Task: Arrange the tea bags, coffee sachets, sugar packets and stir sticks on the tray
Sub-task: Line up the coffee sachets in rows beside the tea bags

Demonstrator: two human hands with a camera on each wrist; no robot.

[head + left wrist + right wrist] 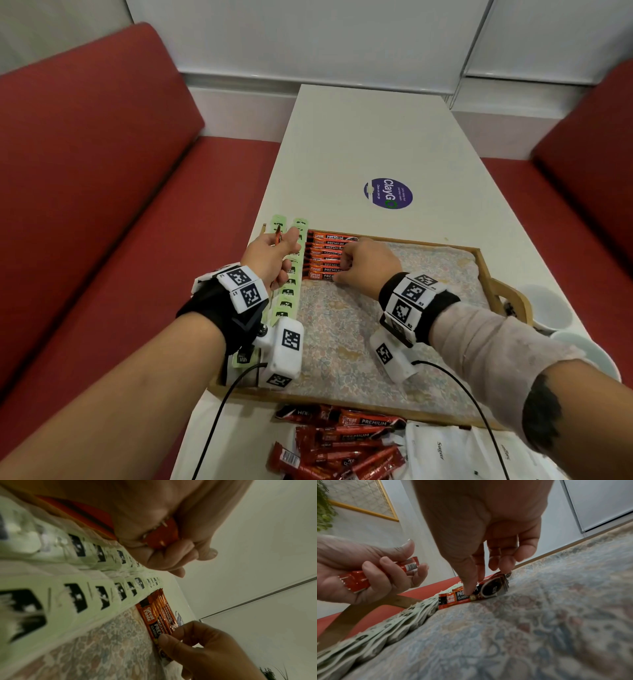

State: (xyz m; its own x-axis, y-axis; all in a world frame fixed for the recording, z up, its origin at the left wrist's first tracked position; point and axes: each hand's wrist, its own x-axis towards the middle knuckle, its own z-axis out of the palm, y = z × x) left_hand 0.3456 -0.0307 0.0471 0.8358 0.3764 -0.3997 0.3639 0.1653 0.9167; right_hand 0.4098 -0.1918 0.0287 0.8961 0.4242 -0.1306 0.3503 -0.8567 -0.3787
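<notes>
A wooden tray (342, 407) lined with a floral cloth (359, 342) lies on the white table. Two rows of green tea bags (289, 284) (85, 597) (393, 623) run along its left side. A row of red coffee sachets (325, 255) fills the far left corner. My right hand (363, 263) (197, 642) (488, 547) pinches the nearest sachet (149, 614) (452, 599) of that row, thumb on its face. My left hand (274, 260) (373, 577) hovers over the tea bags and grips a bundle of coffee sachets (278, 236) (161, 536) (356, 581).
Loose coffee sachets (342, 442) lie piled on the table in front of the tray, with white sugar packets (442, 452) to their right. White cups (548, 305) stand past the tray's right handle. Red benches flank the table. A round sticker (388, 193) marks the far tabletop.
</notes>
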